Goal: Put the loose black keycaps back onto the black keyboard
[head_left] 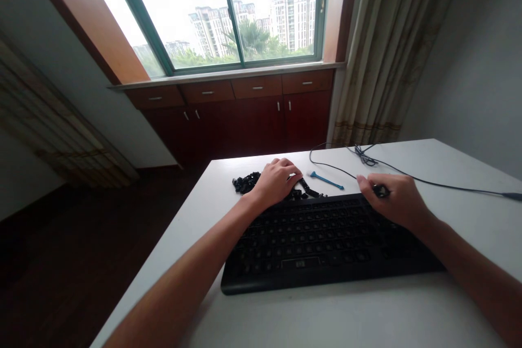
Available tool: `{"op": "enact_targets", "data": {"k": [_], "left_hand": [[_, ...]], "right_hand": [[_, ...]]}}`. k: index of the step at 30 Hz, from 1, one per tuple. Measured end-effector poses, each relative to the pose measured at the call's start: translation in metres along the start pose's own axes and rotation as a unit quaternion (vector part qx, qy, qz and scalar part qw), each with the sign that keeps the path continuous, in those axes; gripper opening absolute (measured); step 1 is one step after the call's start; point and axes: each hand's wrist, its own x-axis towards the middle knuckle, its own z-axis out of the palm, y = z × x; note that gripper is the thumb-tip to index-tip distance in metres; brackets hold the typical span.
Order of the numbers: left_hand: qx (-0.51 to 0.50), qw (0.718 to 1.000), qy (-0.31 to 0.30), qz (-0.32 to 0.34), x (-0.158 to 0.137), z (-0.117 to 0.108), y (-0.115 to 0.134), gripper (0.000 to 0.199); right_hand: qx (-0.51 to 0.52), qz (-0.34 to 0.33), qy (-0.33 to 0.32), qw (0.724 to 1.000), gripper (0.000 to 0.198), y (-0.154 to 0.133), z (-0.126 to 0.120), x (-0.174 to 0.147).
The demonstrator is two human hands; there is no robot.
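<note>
A black keyboard (302, 239) lies on the white table, and many of its key positions look bare of caps. Behind its far edge my left hand (277, 179) is over loose black keycaps (247, 182). Its fingers are bent and a little apart, with the thumb and fingertips close to the caps. Whether it touches one I cannot tell. My right hand (393, 198) is closed above the keyboard's right part, a small black keycap (381, 191) showing between thumb and forefinger. Between the hands, beyond the keyboard, lies a blue brush (327, 180) with pale bristles.
A black cable (367, 157) runs loosely coiled over the back of the white table (334, 315) and off to the right. Past the table stand red-brown cabinets (244, 125) under a window. A curtain (379, 54) hangs at the right.
</note>
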Motion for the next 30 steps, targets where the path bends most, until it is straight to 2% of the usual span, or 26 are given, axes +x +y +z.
{"op": "enact_targets", "data": {"k": [3,6,9,12,15,19,23,30], "left_hand": [[-0.175,0.984,-0.020,-0.035,0.003,-0.004,0.009,0.033],[-0.374,0.924,-0.064,-0.053,0.005,-0.006,0.022,0.036],[-0.472,0.877,-0.088,-0.028,0.006,-0.007,0.034,0.038],[-0.495,0.862,-0.110,-0.014,0.005,-0.010,0.043,0.038],[-0.478,0.869,-0.127,-0.005,0.003,-0.010,0.048,0.036],[-0.468,0.873,-0.136,-0.005,0.000,-0.008,0.049,0.033],[-0.449,0.885,-0.124,-0.006,-0.002,-0.007,0.049,0.033],[-0.481,0.867,-0.129,-0.016,-0.003,-0.003,0.051,0.031]], "right_hand": [[0.004,-0.001,0.006,1.000,0.041,-0.003,0.001,0.000],[0.032,0.004,-0.007,0.999,0.030,-0.010,0.000,-0.001],[0.065,-0.012,-0.022,0.998,0.012,-0.017,-0.001,-0.001],[0.088,-0.048,-0.029,0.995,0.018,-0.022,-0.001,-0.002],[0.103,-0.086,-0.036,0.990,0.026,-0.024,-0.002,-0.002],[0.120,-0.125,-0.055,0.983,0.026,-0.024,-0.001,-0.002],[0.121,-0.139,-0.072,0.980,0.029,-0.023,0.000,-0.002],[0.111,-0.148,-0.082,0.979,0.037,-0.021,0.000,-0.004]]}}
